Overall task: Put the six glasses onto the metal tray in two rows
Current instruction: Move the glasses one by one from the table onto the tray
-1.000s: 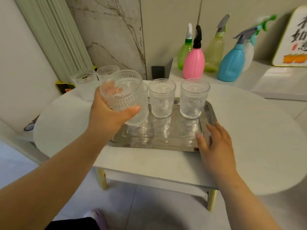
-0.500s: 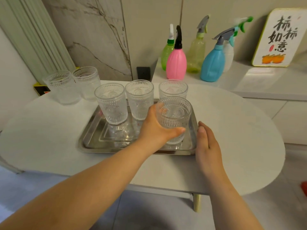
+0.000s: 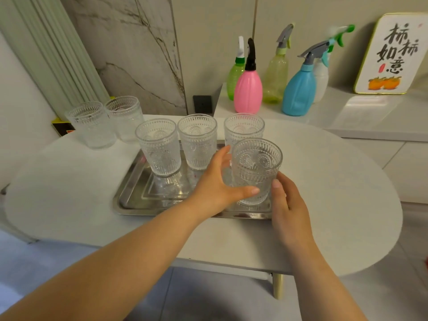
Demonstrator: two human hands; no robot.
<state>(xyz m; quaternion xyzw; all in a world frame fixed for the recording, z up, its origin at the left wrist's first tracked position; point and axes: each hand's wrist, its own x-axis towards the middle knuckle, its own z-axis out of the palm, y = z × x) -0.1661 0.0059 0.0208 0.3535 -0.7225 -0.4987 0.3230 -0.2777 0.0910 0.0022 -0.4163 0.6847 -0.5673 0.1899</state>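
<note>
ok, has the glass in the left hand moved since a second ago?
Yes. The glass went right and down: from raised over the tray's left end to its front right corner, before the right back glass.

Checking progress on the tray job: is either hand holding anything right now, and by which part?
The left hand holds the front-right glass by its lower wall, thumb in front. The right hand holds nothing.

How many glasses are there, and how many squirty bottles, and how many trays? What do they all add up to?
Clear patterned glasses: 6
Plastic spray bottles (green, pink, yellow-green, blue, white): 5
Shiny metal tray: 1
Total: 12
</note>
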